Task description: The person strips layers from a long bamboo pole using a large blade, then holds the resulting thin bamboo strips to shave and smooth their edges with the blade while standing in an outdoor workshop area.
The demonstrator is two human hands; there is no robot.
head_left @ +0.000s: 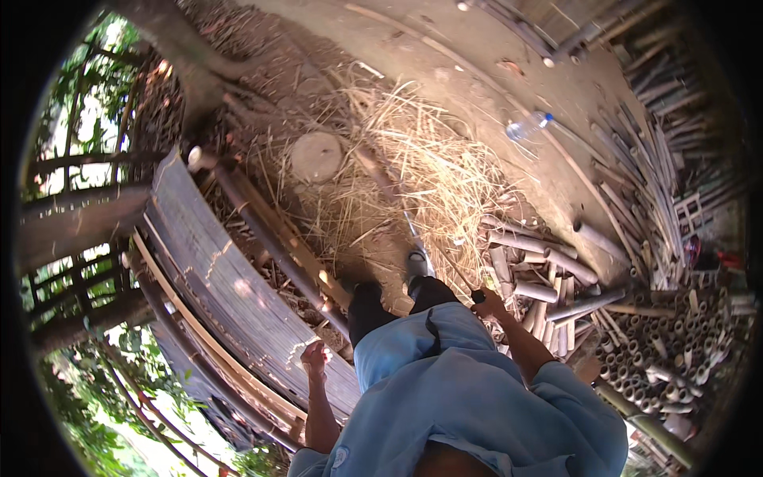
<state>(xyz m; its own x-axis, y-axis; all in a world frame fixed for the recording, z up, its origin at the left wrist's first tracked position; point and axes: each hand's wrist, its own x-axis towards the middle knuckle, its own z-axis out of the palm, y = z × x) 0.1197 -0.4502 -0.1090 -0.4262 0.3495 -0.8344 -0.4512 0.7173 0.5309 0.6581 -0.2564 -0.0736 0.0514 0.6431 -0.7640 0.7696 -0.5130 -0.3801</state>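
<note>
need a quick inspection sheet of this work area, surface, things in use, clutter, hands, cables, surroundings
surface: bare earth ground, partly covered by loose straw
things in use: small dark object in the right hand, kind unclear; long grey board nearest the left hand
clutter: cut bamboo pieces, clear bottle with blue cap
hands: right hand closed on the dark object; left hand curled, contents and contact with the board unclear
cables: nothing seen
surroundings: tree trunk, greenery, piled bamboo tubes
</note>
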